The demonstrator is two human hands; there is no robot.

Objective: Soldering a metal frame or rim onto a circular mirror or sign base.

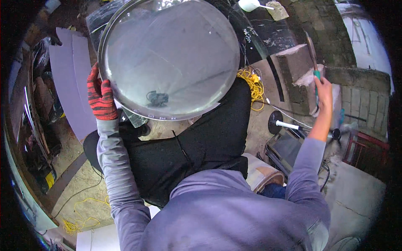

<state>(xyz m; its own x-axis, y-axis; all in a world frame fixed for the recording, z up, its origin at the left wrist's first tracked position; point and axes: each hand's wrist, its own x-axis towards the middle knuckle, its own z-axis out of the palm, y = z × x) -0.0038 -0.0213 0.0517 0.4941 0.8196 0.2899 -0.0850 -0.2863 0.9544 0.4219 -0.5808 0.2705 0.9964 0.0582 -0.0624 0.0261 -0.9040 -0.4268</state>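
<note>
A large round metal pan (167, 58), shiny with a raised rim, is tilted in front of me above my lap. My left hand (101, 95), in a red and black striped glove, grips the pan's left rim, with the thumb on the near side and the fingers partly hidden. My right hand (323, 93) is bare and closed around the green handle of a long, narrow metal tool (311, 51). The tool's brownish shaft points up and away, apart from the pan. I cannot tell its exact kind.
A white scoop (248, 5) and a rough stone chunk (277, 11) lie on a dark slab at the back. Bundled yellow cord (252, 87) sits right of my knee. Concrete blocks (299, 62) stand under the right arm. Curved grey sheet (74, 79) leans at left.
</note>
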